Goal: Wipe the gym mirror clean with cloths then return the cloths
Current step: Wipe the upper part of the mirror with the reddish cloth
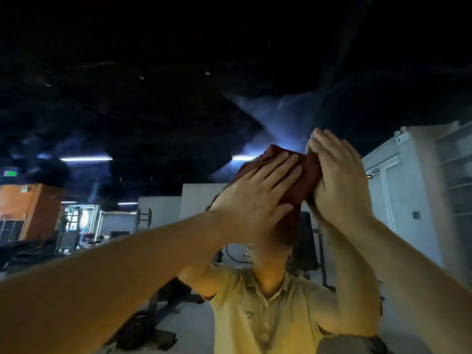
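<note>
Nearest the camera, both bare forearms rise from the lower corners toward the glass. The left hand lies flat on the dark red cloth, fingers straight and slightly spread; its grip is wide and encloses nothing, it only presses. The right hand, just to the right and touching the cloth's right edge, is also flat, fingers straight and together, its grip equally wide. A pale edge shows beside its fingertips; whether that is a second cloth cannot be told. The cloth sits between the palms and the mirror, high on the glass, bunched and creased rather than spread. Judge the cloth as light, soft and limp: it has no shape of its own and will likely slide or drop if palm pressure is released. Hold it by flat pressure over its middle while wiping; for carrying, gather a fold at one edge between thumb and fingers. The glass is rigid and smooth, so press evenly. Pale streaks fan across the mirror above the hands, so wiping appears unfinished. Farthest, the reflection shows a yellow shirt, a weight plate at lower left and a white cabinet at right.
</note>
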Demonstrator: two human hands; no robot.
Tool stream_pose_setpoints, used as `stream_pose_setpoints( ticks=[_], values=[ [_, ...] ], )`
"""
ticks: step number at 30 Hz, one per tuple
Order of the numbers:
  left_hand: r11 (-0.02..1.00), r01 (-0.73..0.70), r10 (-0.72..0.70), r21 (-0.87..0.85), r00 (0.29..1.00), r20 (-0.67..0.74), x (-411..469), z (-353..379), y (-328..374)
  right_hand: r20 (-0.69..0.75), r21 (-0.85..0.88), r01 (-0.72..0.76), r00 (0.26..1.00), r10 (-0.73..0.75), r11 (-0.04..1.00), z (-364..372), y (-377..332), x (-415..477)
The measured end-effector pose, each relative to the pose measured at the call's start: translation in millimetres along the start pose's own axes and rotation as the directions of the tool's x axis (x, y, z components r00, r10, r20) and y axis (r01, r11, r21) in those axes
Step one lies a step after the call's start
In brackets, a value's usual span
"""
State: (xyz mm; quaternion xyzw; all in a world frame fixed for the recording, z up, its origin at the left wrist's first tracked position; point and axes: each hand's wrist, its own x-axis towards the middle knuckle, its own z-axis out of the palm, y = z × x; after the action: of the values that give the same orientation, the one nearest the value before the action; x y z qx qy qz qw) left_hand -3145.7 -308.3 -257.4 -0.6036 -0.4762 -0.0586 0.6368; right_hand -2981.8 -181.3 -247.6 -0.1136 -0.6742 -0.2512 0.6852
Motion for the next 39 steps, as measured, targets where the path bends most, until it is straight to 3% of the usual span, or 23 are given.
stream_pose_setpoints(
  ticks=[2, 3, 5, 6, 8, 10, 11, 14, 17, 19, 21, 23, 25, 28, 30, 32, 36, 39],
  values=[
    [0.994, -0.106, 0.105, 0.008, 0.991, 0.077, 7.0, -13.4, -41.1, 0.009, -0.006, 0.005, 1.0, -0.005, 1.0, -2.4, 0.7, -0.8],
    [0.998, -0.064, 0.062, 0.016, 0.994, 0.085, 16.7, -21.1, -66.5, 0.02, -0.037, 0.012, 1.0, -0.011, 0.999, -2.3, 1.6, -0.8],
    [0.984, 0.176, -0.177, 0.035, 0.984, 0.024, 44.1, -35.6, -115.0, 0.032, -0.092, 0.02, 0.999, -0.017, 0.996, 0.5, 3.2, -1.7],
    [0.943, 0.33, -0.33, 0.033, 0.944, -0.014, 58.0, -40.4, -130.4, 0.035, -0.106, 0.022, 0.999, -0.019, 0.994, 2.1, 4.2, -2.5],
    [0.797, 0.604, -0.603, -0.012, 0.794, -0.078, 85.8, -39.9, -135.9, 0.03, -0.138, 0.016, 0.999, -0.012, 0.99, 5.9, 5.2, -4.5],
    [0.682, 0.729, -0.73, -0.056, 0.675, -0.111, 115.8, -36.9, -115.1, -0.047, -0.171, -0.069, 0.997, 0.061, 0.983, 6.7, 8.4, -4.5],
    [0.677, 0.733, -0.735, -0.069, 0.667, -0.12, 126.0, -35.4, -99.7, -0.111, -0.16, -0.151, 0.985, 0.135, 0.975, 5.3, 9.6, -4.0],
    [0.799, 0.601, -0.598, -0.028, 0.789, -0.143, 136.6, -25.5, -48.6, -0.21, -0.045, -0.343, 0.921, 0.327, 0.938, 1.5, 12.9, -1.4],
    [0.969, 0.247, -0.246, 0.014, 0.968, -0.048, 108.2, -16.1, -8.2, -0.153, -0.058, -0.359, 0.925, 0.347, 0.932, -0.3, 13.4, -0.6],
    [1.0, 0.002, -0.001, -0.009, 0.999, 0.038, 71.0, -14.1, -7.0, -0.122, -0.082, -0.35, 0.933, 0.34, 0.933, -3.5, 12.8, -3.1],
    [0.997, -0.073, 0.073, -0.005, 0.995, 0.075, 39.7, -20.8, -39.5, -0.074, -0.171, -0.318, 0.948, 0.31, 0.932, -4.7, 12.8, -5.8],
    [0.997, 0.072, -0.074, 0.034, 0.995, 0.067, 23.6, -31.5, -85.8, -0.016, -0.261, -0.271, 0.961, 0.277, 0.926, -4.0, 16.1, -8.2],
    [0.941, 0.333, -0.334, 0.054, 0.942, 0.017, 25.4, -40.8, -123.8, 0.022, -0.32, -0.236, 0.966, 0.256, 0.918, -1.9, 19.5, -10.8],
    [0.724, 0.69, -0.688, 0.001, 0.723, -0.07, 61.9, -40.1, -126.0, 0.003, -0.345, -0.201, 0.977, 0.215, 0.917, 2.3, 23.0, -12.9],
    [0.631, 0.773, -0.775, -0.066, 0.624, -0.101, 96.8, -35.0, -96.6, -0.02, -0.335, -0.2, 0.979, 0.205, 0.921, 2.7, 24.1, -12.7],
    [0.684, 0.726, -0.729, -0.075, 0.673, -0.125, 121.2, -26.1, -58.7, -0.027, -0.302, -0.199, 0.979, 0.2, 0.932, 2.1, 24.3, -13.3],
    [0.925, 0.377, -0.38, -0.049, 0.922, -0.071, 125.9, -12.7, 14.8, -0.023, -0.249, -0.189, 0.982, 0.189, 0.95, -3.4, 27.6, -13.9],
    [0.982, 0.177, -0.176, -0.063, 0.984, 0.018, 93.0, -14.6, 1.4, 0.002, -0.265, -0.198, 0.979, 0.206, 0.944, -5.5, 26.8, -17.1]
  ],
)
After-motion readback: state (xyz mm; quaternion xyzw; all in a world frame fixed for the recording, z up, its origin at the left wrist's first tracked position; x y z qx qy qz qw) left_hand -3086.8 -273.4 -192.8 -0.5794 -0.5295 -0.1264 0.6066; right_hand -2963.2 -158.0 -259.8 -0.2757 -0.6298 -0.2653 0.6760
